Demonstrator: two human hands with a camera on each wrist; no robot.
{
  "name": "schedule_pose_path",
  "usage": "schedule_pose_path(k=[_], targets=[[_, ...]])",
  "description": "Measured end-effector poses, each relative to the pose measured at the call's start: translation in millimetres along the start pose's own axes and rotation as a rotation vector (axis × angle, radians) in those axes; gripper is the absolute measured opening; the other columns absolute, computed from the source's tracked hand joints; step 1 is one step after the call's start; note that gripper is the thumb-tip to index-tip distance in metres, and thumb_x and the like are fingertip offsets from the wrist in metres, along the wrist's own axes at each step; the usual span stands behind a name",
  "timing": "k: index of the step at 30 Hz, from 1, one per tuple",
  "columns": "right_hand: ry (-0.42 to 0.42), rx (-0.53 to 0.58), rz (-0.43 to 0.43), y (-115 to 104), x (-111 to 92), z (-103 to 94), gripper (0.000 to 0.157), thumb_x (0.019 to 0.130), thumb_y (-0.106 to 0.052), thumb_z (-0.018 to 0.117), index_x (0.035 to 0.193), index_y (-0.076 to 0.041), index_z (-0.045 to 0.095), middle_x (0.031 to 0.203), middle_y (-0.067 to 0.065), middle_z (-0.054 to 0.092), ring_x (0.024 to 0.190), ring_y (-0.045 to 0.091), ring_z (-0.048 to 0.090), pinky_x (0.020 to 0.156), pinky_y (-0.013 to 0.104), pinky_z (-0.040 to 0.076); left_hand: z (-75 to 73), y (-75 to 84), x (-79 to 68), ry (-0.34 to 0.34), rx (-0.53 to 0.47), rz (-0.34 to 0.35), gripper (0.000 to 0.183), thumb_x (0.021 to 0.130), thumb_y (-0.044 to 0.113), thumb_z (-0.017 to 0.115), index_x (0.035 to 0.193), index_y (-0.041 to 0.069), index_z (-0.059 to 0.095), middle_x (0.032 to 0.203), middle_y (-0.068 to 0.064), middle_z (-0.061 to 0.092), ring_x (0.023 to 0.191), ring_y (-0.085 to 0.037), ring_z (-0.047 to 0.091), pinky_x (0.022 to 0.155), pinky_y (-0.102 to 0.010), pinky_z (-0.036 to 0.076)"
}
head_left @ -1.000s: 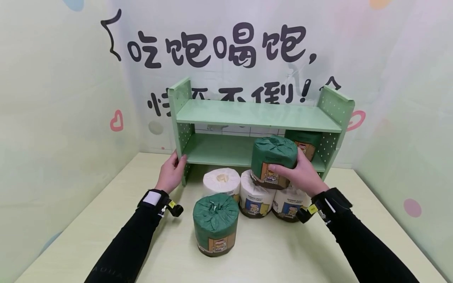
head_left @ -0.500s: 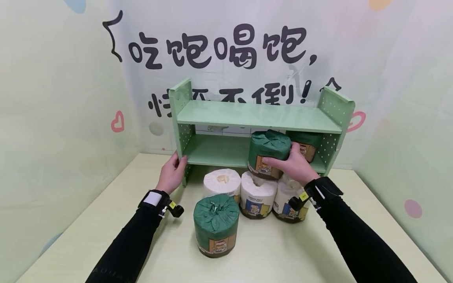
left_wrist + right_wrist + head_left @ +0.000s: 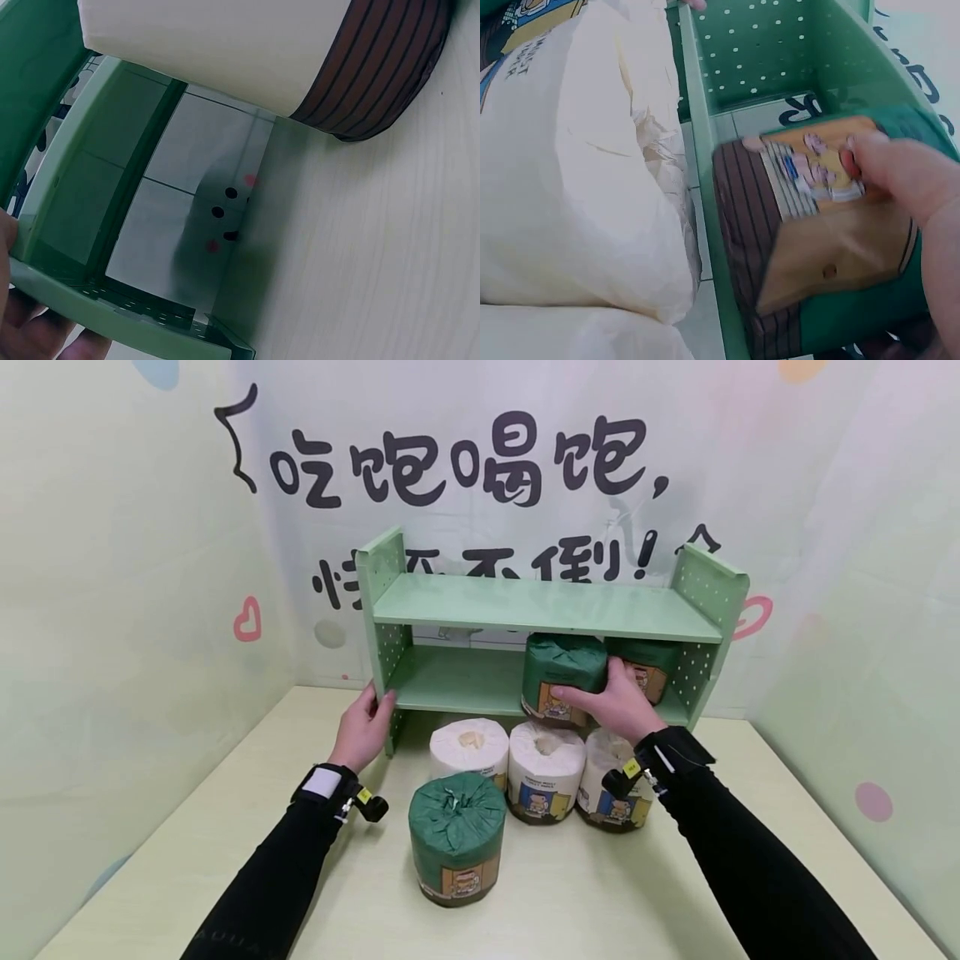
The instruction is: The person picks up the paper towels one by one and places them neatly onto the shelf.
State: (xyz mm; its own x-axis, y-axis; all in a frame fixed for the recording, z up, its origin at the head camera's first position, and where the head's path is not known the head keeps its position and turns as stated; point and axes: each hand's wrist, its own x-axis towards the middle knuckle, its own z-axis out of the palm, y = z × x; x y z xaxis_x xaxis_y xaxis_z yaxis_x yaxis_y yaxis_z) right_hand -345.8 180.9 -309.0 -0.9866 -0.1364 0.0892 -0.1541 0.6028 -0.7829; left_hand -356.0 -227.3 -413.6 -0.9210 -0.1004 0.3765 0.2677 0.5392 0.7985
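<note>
My right hand (image 3: 618, 700) grips a green-wrapped toilet paper roll (image 3: 564, 670) at the front of the middle shelf board, its thumb across the printed side. In the right wrist view that roll (image 3: 832, 232) overlaps the shelf's front edge. A second green roll (image 3: 647, 662) stands at the shelf's right end, partly behind my right hand. The left hand (image 3: 362, 727) holds the left side panel of the green shelf rack (image 3: 381, 643), thumb in front. Some of its fingers (image 3: 86, 346) show beyond the panel in the left wrist view.
Three white-wrapped rolls stand in a row before the rack: a left one (image 3: 468, 745), a middle one (image 3: 546, 775) and a right one (image 3: 611, 814). Nearer on the table (image 3: 555, 902) is another green roll (image 3: 457, 835). A printed wall (image 3: 480, 518) rises behind the rack.
My right hand has carried the green roll back and slightly left, from over the white rolls to the middle shelf board. The left hand has stayed on the side panel.
</note>
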Motion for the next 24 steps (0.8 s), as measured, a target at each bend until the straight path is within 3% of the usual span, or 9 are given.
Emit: schedule_pose_path(k=[5,15,24], targets=[[0.043,0.058,0.004,-2.1,4.9,5.5,0.118,0.098,-0.055,0.08,0.171,-0.002,0.005,0.167,0.031,0.038,0.152,0.045,0.046,0.127,0.059,0.039,0.0,-0.8,0.0,0.0,-0.002,0.002,0.056,0.119,0.043,0.043,0.169,0.017,0.043,0.14,-0.026,0.068,0.107,-0.035,0.063,0.081,-0.038,0.052],[0.047,0.015,-0.018,-4.9,13.6,8.4,0.105,0.104,-0.049,0.076,0.171,-0.002,0.01,0.164,0.03,0.042,0.148,0.045,0.049,0.125,0.059,0.041,0.8,-2.9,-0.3,0.0,-0.001,0.004,0.055,0.119,0.042,0.043,0.168,0.017,0.044,0.135,-0.027,0.068,0.103,-0.034,0.062,0.077,-0.037,0.051],[0.066,-0.039,-0.055,-7.1,22.1,7.5,0.099,0.105,-0.046,0.075,0.172,-0.004,0.015,0.167,0.029,0.041,0.151,0.047,0.047,0.127,0.06,0.039,0.1,0.7,-0.9,-0.008,-0.004,-0.002,0.058,0.119,0.045,0.042,0.172,0.02,0.039,0.145,-0.026,0.066,0.105,-0.035,0.062,0.077,-0.037,0.051]])
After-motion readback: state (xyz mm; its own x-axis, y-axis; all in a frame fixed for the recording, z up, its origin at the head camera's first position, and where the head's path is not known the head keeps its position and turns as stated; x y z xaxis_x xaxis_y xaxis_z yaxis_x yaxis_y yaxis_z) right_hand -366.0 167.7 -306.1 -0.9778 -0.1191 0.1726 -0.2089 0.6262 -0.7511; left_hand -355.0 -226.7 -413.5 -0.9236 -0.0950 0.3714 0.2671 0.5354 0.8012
